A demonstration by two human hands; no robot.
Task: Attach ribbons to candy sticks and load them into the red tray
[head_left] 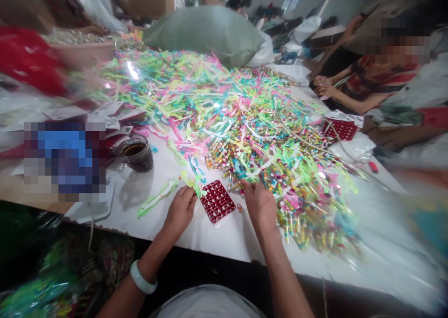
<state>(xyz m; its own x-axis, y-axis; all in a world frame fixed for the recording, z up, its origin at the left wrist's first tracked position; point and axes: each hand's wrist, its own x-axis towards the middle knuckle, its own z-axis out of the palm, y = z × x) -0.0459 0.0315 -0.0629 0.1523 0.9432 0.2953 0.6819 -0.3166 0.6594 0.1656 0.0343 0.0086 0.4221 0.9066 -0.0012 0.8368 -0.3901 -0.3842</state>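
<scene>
My left hand (pixel 182 207) is closed in a pinch at the left edge of a dark red tray of small square cells (pixel 217 202). A yellow-green plastic strip (pixel 192 182) sticks out from its fingertips. My right hand (pixel 259 205) is to the right of the tray, fingers bent together at the near edge of a heap of small striped tubes (pixel 289 224). What those fingers hold, if anything, is hidden. A small orange-and-red piece (pixel 239 208) lies between the tray and my right hand. Bright green, pink and blue plastic strips (pixel 175 94) cover the heap.
A glass mug of dark drink (pixel 135 153) stands at the left beside a blurred blue item (pixel 65 154). Another red tray (pixel 340 130) lies at the right. Behind the heap rests a big green sack (pixel 206 33). A co-worker's hands (pixel 325 87) are at the right edge.
</scene>
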